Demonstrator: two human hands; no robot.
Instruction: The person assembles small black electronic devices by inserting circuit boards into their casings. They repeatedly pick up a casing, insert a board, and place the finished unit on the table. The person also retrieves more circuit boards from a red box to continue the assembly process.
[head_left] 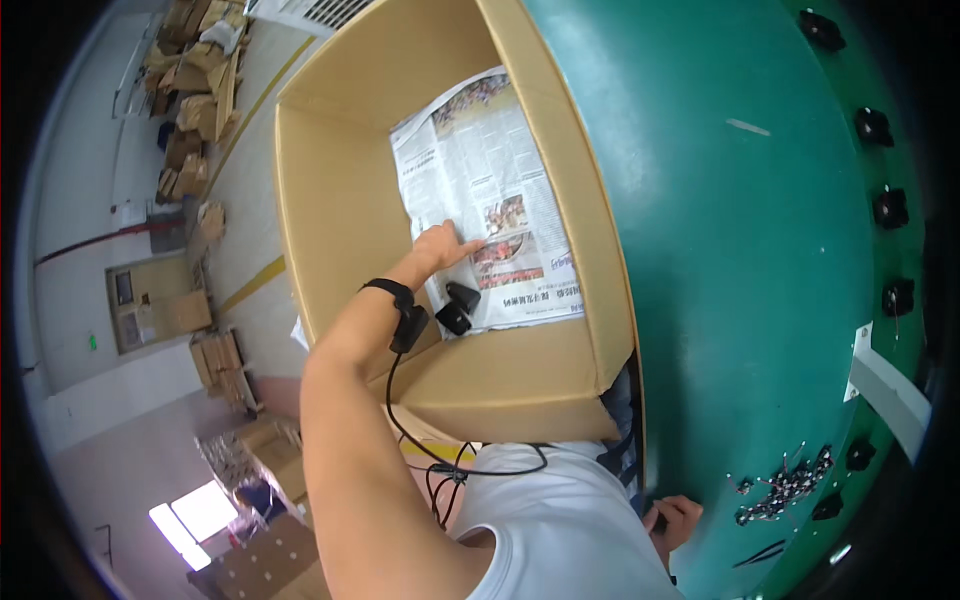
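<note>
My left hand (pixel 440 246) reaches down into a large cardboard box (pixel 335 210) and touches the newspaper (pixel 465 185) lining its bottom. Its thumb stretches out to the right, apart from the bent fingers, and I see nothing held. Two small black plastic pieces (pixel 458 308) lie on the paper's near corner, beside my left wrist. A black strap with a cabled device (pixel 408 328) is on that wrist. Down at the near edge of the green table, my right hand (pixel 677 522) has curled fingers around something dark, mostly hidden.
The green table (pixel 720 230) runs along the box's right side. Several black parts (pixel 890 207) line its far side, near a white bracket (pixel 885 385). A pile of small wired parts (pixel 785 487) and black tweezers (pixel 762 553) lie near. Cardboard stacks (pixel 190 130) stand at left.
</note>
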